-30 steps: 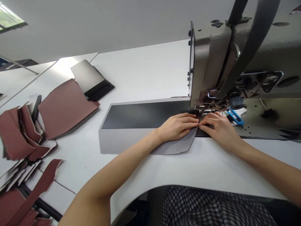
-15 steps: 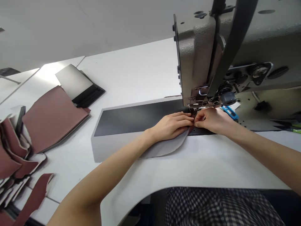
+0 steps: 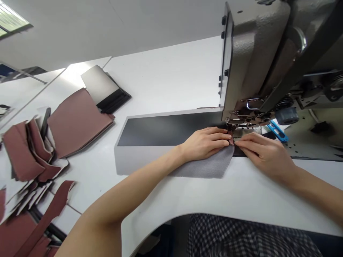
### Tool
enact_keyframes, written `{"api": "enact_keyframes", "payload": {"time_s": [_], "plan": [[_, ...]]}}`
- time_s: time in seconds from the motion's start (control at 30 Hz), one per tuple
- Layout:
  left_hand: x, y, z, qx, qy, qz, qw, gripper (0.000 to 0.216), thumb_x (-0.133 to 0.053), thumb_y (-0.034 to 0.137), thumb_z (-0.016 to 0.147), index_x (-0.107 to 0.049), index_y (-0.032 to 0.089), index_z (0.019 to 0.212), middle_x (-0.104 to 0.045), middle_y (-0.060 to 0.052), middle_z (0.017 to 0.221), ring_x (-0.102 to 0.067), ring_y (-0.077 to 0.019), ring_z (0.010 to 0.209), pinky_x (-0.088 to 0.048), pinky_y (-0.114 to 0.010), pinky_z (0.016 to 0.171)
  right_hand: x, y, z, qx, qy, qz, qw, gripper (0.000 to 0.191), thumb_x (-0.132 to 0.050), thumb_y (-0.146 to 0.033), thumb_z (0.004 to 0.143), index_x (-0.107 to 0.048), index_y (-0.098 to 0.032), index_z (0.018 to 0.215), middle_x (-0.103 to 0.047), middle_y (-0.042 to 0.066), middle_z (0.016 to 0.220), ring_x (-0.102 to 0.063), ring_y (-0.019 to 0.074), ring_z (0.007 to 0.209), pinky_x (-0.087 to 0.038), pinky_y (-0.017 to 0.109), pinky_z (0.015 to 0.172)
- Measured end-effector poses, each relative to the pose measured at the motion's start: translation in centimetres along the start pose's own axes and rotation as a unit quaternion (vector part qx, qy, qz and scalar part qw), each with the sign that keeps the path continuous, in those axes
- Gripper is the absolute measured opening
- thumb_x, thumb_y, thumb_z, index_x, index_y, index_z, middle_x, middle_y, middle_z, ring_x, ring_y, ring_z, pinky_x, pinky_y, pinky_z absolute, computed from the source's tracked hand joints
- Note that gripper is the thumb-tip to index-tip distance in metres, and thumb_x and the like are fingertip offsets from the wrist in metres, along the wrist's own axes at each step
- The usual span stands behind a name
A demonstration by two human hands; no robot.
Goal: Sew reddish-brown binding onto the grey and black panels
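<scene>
A grey fabric piece [image 3: 144, 157] with a black panel [image 3: 160, 128] lies on the table, its right end by the needle area of a sewing machine [image 3: 249, 71]. My left hand [image 3: 205, 142] rests flat on the fabric, fingers stretched toward a narrow reddish-brown strip [image 3: 230, 137] at that end. On the other side my right hand [image 3: 264, 150] has its thumb and fingers pinched at the edge of the fabric and strip. The exact grip point is small and partly hidden by the fingertips. The machine's foot sits just beyond both hands.
To the left lie a stack of reddish-brown pieces [image 3: 77, 123], black-and-grey pieces [image 3: 107, 89] and loose curled reddish-brown pieces [image 3: 24, 150]. A blue-handled tool [image 3: 277, 131] rests on the machine bed, right of the needle area. The table's curved front edge [image 3: 171, 218] is near my lap.
My view has shifted, so the scene sits further right. My right hand has drawn back a little from the needle and turned. The fabric's front corner now lies flatter, with its mesh side showing.
</scene>
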State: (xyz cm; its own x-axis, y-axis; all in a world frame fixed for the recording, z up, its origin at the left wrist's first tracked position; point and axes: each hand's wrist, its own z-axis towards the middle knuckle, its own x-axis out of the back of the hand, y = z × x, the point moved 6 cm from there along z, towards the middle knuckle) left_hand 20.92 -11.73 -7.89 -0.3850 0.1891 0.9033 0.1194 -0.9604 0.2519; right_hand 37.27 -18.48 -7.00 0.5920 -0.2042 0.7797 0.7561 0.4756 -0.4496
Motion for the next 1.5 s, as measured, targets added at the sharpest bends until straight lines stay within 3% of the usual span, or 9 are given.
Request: {"api": "enact_keyframes", "payload": {"time_s": [0.23, 0.53, 0.6, 0.7, 0.87, 1.1, 1.27, 1.37, 1.5], "plan": [[-0.2, -0.2, 0.0, 0.017, -0.016, -0.018, 1.000, 0.028, -0.046, 0.028, 0.106, -0.066, 0.024, 0.125, -0.069, -0.003, 0.136, -0.058, -0.0208, 0.135, -0.050, -0.040, 0.115, -0.6, 1.2, 0.9, -0.014, -0.053, -0.002, 0.998, 0.030, -0.049, -0.030, 0.104, -0.078, -0.029, 0.105, -0.072, 0.000, 0.104, -0.069, 0.0172, 0.086, -0.055, 0.032, 0.074], [-0.1, 0.0, 0.0, -0.007, -0.005, 0.006, 1.000, 0.029, -0.046, 0.024, 0.105, -0.067, 0.021, 0.124, -0.069, -0.005, 0.135, -0.059, -0.0231, 0.133, -0.051, -0.039, 0.113, -1.0, 1.6, 2.1, 0.124, -0.097, -0.024, 0.987, 0.036, -0.043, -0.032, 0.108, -0.077, -0.027, 0.097, -0.073, 0.001, 0.101, -0.067, 0.0156, 0.083, -0.048, 0.029, 0.070], [-0.1, 0.0, 0.0, -0.010, -0.012, 0.014, 1.000, 0.029, -0.046, 0.023, 0.104, -0.067, 0.021, 0.124, -0.069, -0.006, 0.135, -0.059, -0.0237, 0.132, -0.052, -0.040, 0.112, -1.2, 1.5, 2.3, 0.095, -0.104, -0.027, 0.990, 0.035, -0.043, -0.032, 0.107, -0.075, -0.026, 0.096, -0.072, 0.001, 0.100, -0.067, 0.0155, 0.083, -0.047, 0.029, 0.069], [-0.1, 0.0, 0.0, -0.011, -0.026, 0.013, 1.000, 0.029, -0.047, 0.022, 0.103, -0.067, 0.022, 0.124, -0.069, -0.007, 0.134, -0.059, -0.0239, 0.132, -0.052, -0.041, 0.111, -1.4, 1.8, 2.6, -0.012, -0.111, -0.014, 0.994, 0.027, -0.050, -0.032, 0.103, -0.074, -0.027, 0.092, -0.072, -0.001, 0.100, -0.066, 0.0153, 0.080, -0.045, 0.029, 0.064], [-0.2, 0.0, 0.0, -0.004, -0.031, -0.007, 0.999, 0.029, -0.045, 0.023, 0.105, -0.066, 0.024, 0.124, -0.070, -0.005, 0.133, -0.060, -0.0220, 0.132, -0.051, -0.039, 0.113, -2.0, 2.8, 3.6, -0.175, -0.145, 0.048, 0.973, 0.012, -0.064, -0.027, 0.081, -0.073, -0.027, 0.072, -0.070, -0.002, 0.084, -0.062, 0.0150, 0.065, -0.041, 0.028, 0.053], [0.1, -0.2, 0.1, 0.014, -0.030, -0.037, 0.999, 0.030, -0.043, 0.025, 0.106, -0.065, 0.022, 0.126, -0.071, -0.005, 0.131, -0.060, -0.0201, 0.131, -0.052, -0.035, 0.111, -2.5, 3.5, 4.3, -0.212, -0.155, 0.060, 0.963, 0.004, -0.069, -0.025, 0.074, -0.070, -0.026, 0.070, -0.067, -0.004, 0.072, -0.059, 0.0143, 0.056, -0.039, 0.027, 0.047], [0.2, -0.1, 0.1, -0.005, -0.027, -0.004, 1.000, 0.029, -0.045, 0.027, 0.106, -0.068, 0.023, 0.123, -0.070, -0.004, 0.133, -0.061, -0.0209, 0.130, -0.053, -0.036, 0.110, -1.9, 2.3, 3.3, -0.159, -0.122, 0.069, 0.977, 0.009, -0.063, -0.025, 0.086, -0.071, -0.027, 0.082, -0.070, -0.002, 0.089, -0.064, 0.0164, 0.074, -0.047, 0.030, 0.064], [0.2, 0.1, -0.1, -0.010, -0.010, 0.017, 1.000, 0.028, -0.047, 0.027, 0.105, -0.068, 0.022, 0.122, -0.071, -0.003, 0.132, -0.062, -0.0216, 0.129, -0.054, -0.035, 0.110, -0.9, 1.1, 2.0, -0.054, -0.052, 0.052, 0.996, 0.023, -0.051, -0.020, 0.098, -0.073, -0.025, 0.095, -0.071, 0.001, 0.097, -0.067, 0.0161, 0.085, -0.051, 0.029, 0.074], [0.2, 0.1, -0.2, -0.012, 0.002, 0.025, 1.000, 0.026, -0.049, 0.029, 0.105, -0.069, 0.023, 0.121, -0.072, -0.004, 0.131, -0.063, -0.0207, 0.129, -0.054, -0.035, 0.109, -0.3, -0.9, 0.2, 0.103, -0.012, -0.097, 0.990, 0.038, -0.043, -0.005, 0.096, -0.073, -0.021, 0.115, -0.071, 0.004, 0.106, -0.067, 0.0167, 0.088, -0.050, 0.029, 0.073]]}}
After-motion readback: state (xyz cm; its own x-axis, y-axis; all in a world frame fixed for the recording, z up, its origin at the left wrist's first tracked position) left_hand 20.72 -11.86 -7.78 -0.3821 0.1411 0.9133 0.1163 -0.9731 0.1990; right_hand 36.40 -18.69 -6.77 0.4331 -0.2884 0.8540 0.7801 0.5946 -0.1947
